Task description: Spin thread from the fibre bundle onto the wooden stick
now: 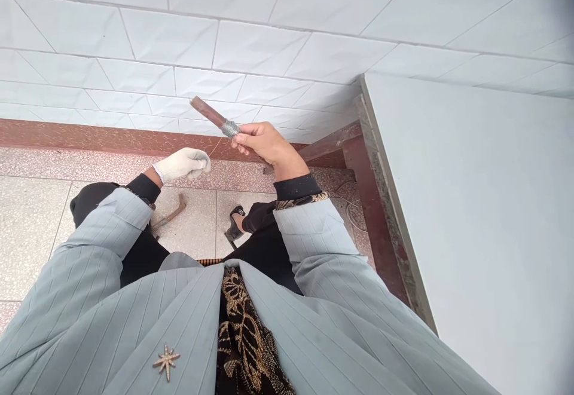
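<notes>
My bare right hand (262,144) grips a brown wooden stick (207,113), which tilts up to the left. Grey wire is wound in a tight coil (230,129) around the stick, right by my fingers. A thin strand of wire (216,146) slants from the coil down to my left hand (185,164). That hand wears a white knit glove, and its fingers are closed on the strand. The stick's lower end is hidden in my right hand.
A table with a pale top (484,204) and reddish-brown legs (376,216) stands close at my right. Ahead is a white tiled wall (260,45). On the speckled floor (31,210) lies a curved brown wooden piece (173,213). A cable (354,213) lies by the table leg.
</notes>
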Tool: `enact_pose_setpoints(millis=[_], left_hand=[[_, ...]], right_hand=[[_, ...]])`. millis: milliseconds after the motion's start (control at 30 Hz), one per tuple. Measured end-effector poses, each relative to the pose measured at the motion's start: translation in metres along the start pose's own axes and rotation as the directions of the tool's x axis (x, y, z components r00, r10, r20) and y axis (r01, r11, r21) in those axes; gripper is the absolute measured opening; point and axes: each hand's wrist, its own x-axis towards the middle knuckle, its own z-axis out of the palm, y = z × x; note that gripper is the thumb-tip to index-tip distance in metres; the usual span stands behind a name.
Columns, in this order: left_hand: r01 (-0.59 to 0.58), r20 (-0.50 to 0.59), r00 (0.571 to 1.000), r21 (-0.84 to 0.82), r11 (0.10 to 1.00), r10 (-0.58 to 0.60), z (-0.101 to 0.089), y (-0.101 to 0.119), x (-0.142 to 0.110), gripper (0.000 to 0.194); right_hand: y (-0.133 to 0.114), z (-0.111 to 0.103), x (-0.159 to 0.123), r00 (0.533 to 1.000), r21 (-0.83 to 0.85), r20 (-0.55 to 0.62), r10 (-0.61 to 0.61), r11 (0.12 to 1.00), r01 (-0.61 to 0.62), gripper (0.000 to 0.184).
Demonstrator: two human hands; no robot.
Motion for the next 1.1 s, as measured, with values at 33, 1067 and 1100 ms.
enact_pose_setpoints(millis=[33,1067,1100], left_hand=[[0.0,0.024,1.0,0.004,1.0,-0.001,0.003,0.0,0.001,0.015],[-0.027,0.111,0.991,-0.419,0.907,0.081,0.008,-0.019,0.008,0.042],[-0.016,0.129,0.988,-0.439,0.899,0.08,0.011,-0.019,0.008,0.043]], right_hand=[[0.002,0.005,0.004,0.997,-0.072,-0.066,0.045,0.996,-0.05,0.02],[0.005,0.055,0.021,0.971,0.655,-0.149,0.19,0.754,-0.047,0.025],[0.004,0.057,0.02,0.973,0.68,-0.142,0.181,0.733,-0.038,0.025]])
